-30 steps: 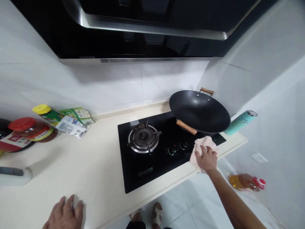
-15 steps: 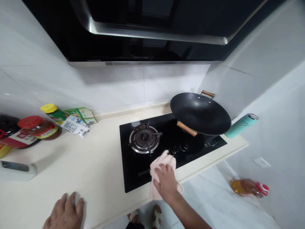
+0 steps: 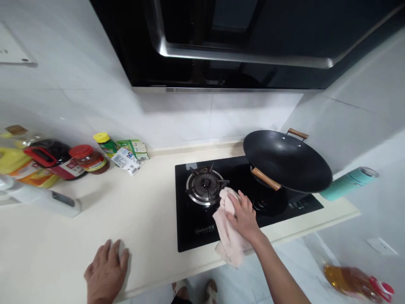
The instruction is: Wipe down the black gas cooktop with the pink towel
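My right hand (image 3: 243,214) presses a pale pink cloth (image 3: 228,234) onto the black glass gas stove (image 3: 193,240). Its fingers are bent over the cloth, just right of the round burner (image 3: 205,185); the cloth's lower end hangs over the counter's front edge. Most of the control knobs are hidden by hand and cloth. To the left, my left hand (image 3: 106,270) lies palm down on the cream countertop (image 3: 148,211), holding nothing. A large black wok (image 3: 286,160) with wooden handles stands on the right burner, near my right hand.
A range hood (image 3: 228,71) hangs low overhead. Sauce jar (image 3: 90,159), dark bottle (image 3: 60,158), seasoning packets (image 3: 128,158) and a white device (image 3: 60,202) stand at left. A teal flask (image 3: 349,183) leans beyond the wok. An oil bottle (image 3: 354,280) is below right.
My right hand has pushed the cloth further back on the stove, closer to the left burner and knobs. My left hand stays on the countertop. The view has turned left.
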`<act>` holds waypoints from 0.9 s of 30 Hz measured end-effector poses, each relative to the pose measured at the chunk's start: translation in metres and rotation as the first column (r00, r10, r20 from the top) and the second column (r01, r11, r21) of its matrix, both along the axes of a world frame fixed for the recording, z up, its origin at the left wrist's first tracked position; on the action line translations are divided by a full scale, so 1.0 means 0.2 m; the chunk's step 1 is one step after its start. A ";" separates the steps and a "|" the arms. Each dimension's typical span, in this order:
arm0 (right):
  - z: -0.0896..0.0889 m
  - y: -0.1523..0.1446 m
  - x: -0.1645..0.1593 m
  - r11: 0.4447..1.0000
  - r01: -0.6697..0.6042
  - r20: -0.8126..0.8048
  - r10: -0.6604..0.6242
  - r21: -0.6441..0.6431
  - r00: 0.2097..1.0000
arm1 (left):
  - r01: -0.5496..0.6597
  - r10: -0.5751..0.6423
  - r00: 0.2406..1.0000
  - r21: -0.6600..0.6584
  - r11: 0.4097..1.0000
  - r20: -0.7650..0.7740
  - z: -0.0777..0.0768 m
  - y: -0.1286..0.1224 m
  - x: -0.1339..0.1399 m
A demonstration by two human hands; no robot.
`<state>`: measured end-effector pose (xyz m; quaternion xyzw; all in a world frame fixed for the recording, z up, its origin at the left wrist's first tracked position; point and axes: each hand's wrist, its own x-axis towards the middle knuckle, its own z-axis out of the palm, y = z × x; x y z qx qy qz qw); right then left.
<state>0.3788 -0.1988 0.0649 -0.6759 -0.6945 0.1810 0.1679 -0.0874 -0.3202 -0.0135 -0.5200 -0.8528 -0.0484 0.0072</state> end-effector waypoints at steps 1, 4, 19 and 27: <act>-0.01 0.07 -0.01 0.997 -0.022 0.095 0.029 -0.069 0.995 | 0.004 -0.004 1.000 -0.006 1.000 -0.011 0.00 0.00 0.00; -0.10 0.17 -0.10 0.989 -0.062 0.294 0.099 -0.134 0.951 | 0.012 -0.012 1.000 -0.014 1.000 -0.028 0.01 -0.01 0.01; -0.30 -0.39 -0.80 0.786 -0.618 0.090 0.615 0.007 0.783 | 0.002 -0.002 0.999 -0.011 1.000 -0.040 0.00 -0.02 0.02; -0.17 -0.50 -0.70 0.821 -0.523 -0.445 0.566 0.229 0.694 | 0.012 -0.011 0.999 0.022 1.000 -0.034 0.01 -0.03 0.04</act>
